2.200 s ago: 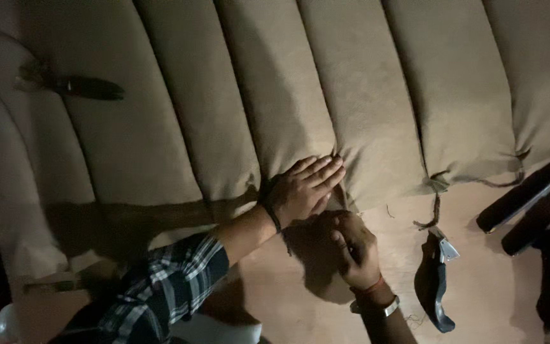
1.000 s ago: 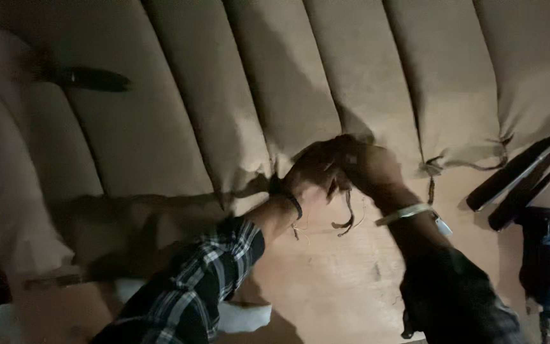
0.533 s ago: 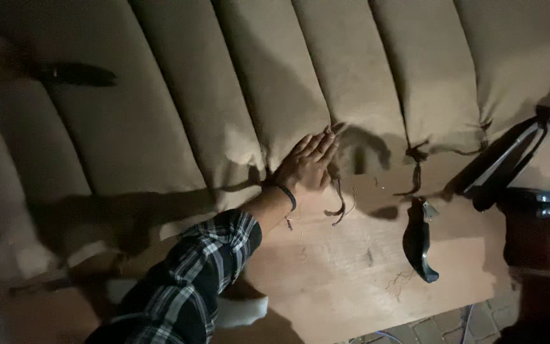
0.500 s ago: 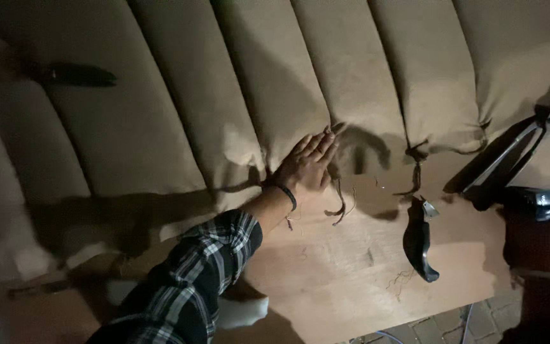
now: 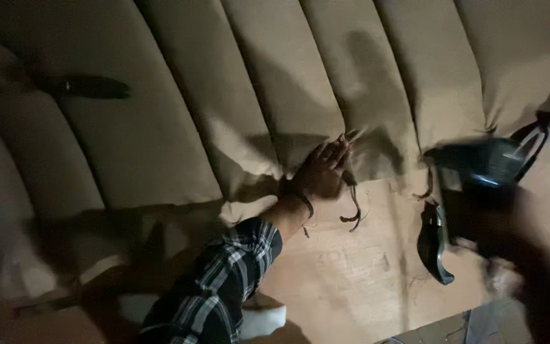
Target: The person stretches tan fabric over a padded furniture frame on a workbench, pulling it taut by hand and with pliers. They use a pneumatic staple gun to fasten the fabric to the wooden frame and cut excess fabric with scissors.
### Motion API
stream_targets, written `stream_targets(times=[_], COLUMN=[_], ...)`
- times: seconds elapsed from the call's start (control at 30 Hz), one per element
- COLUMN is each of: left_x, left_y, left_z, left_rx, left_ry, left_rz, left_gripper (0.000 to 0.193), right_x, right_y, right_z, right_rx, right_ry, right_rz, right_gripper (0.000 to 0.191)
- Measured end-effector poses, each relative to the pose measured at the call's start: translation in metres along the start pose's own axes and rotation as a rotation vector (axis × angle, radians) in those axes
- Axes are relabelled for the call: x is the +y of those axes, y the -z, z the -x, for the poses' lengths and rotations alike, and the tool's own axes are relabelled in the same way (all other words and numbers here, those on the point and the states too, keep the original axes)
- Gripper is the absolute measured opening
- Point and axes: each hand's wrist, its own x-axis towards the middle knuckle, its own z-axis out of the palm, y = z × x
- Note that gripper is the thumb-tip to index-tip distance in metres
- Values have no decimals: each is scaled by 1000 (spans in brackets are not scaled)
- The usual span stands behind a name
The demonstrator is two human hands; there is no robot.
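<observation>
A tan padded panel (image 5: pixel 275 83) with stitched channels lies over a plywood board (image 5: pixel 351 280). My left hand (image 5: pixel 323 173), in a plaid sleeve, lies flat on the fabric's lower edge where a channel seam meets the board. A loose dark cord (image 5: pixel 353 207) hangs just beside its fingers. My right hand (image 5: pixel 520 258) is blurred at the right edge and grips a dark power tool (image 5: pixel 479 167), held just above the fabric edge to the right of the left hand.
A dark curved hand tool (image 5: pixel 434 245) lies on the plywood below the power tool. A long black tool (image 5: pixel 539 134) rests at the upper right, and another dark tool (image 5: pixel 93 87) sits on the panel at upper left. White foam (image 5: pixel 265 316) shows under my sleeve.
My right hand left the seam, took hold of the power tool at the right and has now carried it up and left toward the fabric edge. The left hand stayed pressed on the seam.
</observation>
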Motion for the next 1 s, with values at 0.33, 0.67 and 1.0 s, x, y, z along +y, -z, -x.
stream_targets(times=[0.33, 0.67, 1.0], left_x=[-3, -8, -6], left_y=[-43, -31, -21], left_z=[-20, -20, -11], left_rx=[-104, -197, -60], left_ry=[4, -5, -58], left_rz=[23, 54, -16], left_gripper=[70, 68, 78], right_x=[-93, -85, -74], right_y=[-158, -178, -171], right_z=[-27, -40, -57], right_rx=[-246, -144, -297], right_ry=[400, 55, 571], right_rz=[1113, 723, 1569], right_gripper=[12, 23, 16])
